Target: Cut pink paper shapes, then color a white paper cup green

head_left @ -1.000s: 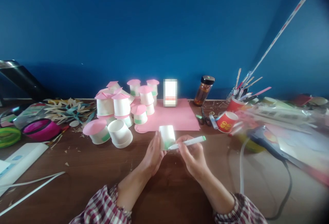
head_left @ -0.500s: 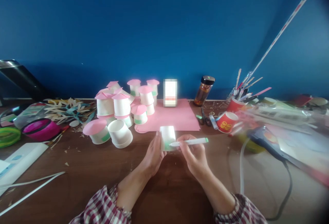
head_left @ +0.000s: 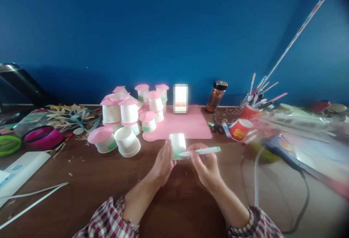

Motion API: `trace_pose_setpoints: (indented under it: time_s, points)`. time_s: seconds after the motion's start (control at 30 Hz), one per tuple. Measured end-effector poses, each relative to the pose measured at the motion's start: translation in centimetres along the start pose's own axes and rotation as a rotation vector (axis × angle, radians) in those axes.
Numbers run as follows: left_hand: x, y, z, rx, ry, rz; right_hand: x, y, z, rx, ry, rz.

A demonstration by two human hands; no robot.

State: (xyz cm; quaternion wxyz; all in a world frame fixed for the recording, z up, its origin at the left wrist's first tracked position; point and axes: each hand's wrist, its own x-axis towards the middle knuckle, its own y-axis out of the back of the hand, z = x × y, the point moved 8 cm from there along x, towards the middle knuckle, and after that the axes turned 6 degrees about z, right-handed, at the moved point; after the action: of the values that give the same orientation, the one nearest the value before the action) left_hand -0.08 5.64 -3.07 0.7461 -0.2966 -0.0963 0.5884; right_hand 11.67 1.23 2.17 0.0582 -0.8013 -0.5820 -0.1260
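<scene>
My left hand (head_left: 163,163) is closed around the left side of a white paper cup (head_left: 177,143), which has green colouring near its lower edge. Between the fingers of my right hand (head_left: 204,163) is a white marker with a green end (head_left: 208,150); its tip meets the green patch on the cup. Left of my hands stand several white paper cups topped with pink paper roofs (head_left: 100,135), some with green patches. In front of them is a white cup (head_left: 127,141) without a roof. Pink paper sheets (head_left: 185,125) lie just beyond the cup I hold.
A dark-capped bottle (head_left: 216,96), scissors (head_left: 218,125) and a red paper cup (head_left: 241,129) stand or lie behind my right hand. A glue gun (head_left: 283,150) with its cord lies at right. A white power strip (head_left: 21,170) and magenta tape roll (head_left: 43,138) are at left.
The marker has shifted slightly right and levelled a little since the earliest frame, its tip staying at the cup's green patch. My left hand keeps its hold on the cup.
</scene>
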Motion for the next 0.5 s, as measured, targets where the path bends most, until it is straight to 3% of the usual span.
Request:
trace_pose_setpoints:
  time_s: [0.33, 0.5]
  points:
    - [0.12, 0.05, -0.15, -0.04, 0.001, -0.02, -0.09, -0.38, -0.02, 0.016, -0.006, -0.038]
    - [0.43, 0.45, -0.52, -0.039, 0.059, 0.031, 0.15, 0.03, 0.36, 0.103, -0.038, -0.008]
